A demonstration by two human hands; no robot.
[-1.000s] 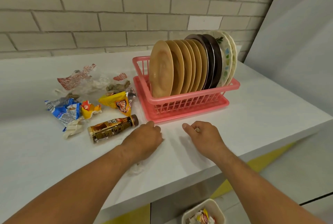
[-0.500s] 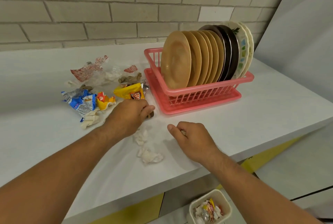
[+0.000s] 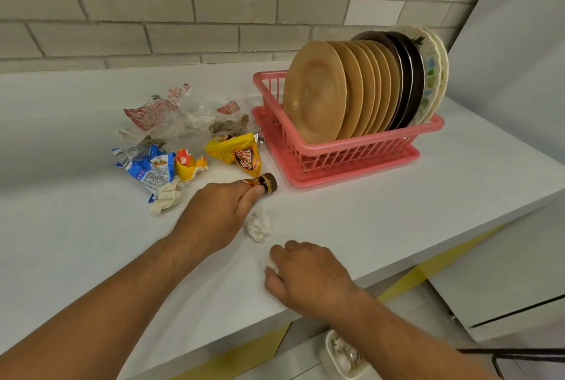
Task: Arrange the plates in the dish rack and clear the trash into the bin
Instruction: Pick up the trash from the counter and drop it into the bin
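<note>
A pink dish rack (image 3: 333, 150) on the white counter holds several upright plates (image 3: 318, 92): tan ones in front, dark ones, then patterned white ones. My left hand (image 3: 220, 211) grips a small brown bottle (image 3: 266, 182) lying on the counter; only its cap end shows. My right hand (image 3: 305, 275) lies near the front edge with fingers curled over a white crumpled tissue (image 3: 272, 268) that is mostly hidden. Another crumpled tissue (image 3: 258, 225) lies between my hands. Wrappers lie to the left: a yellow packet (image 3: 237, 153), a blue packet (image 3: 143, 165) and clear plastic (image 3: 183, 113).
A small white bin (image 3: 339, 355) with trash inside stands on the floor below the counter's front edge, partly behind my right forearm. A brick wall runs along the back. A white panel rises at the right, past the rack.
My left hand left the tissue by the front edge, moved up to the bottle and closed round it. My right hand shifted left and settled over a crumpled tissue.
</note>
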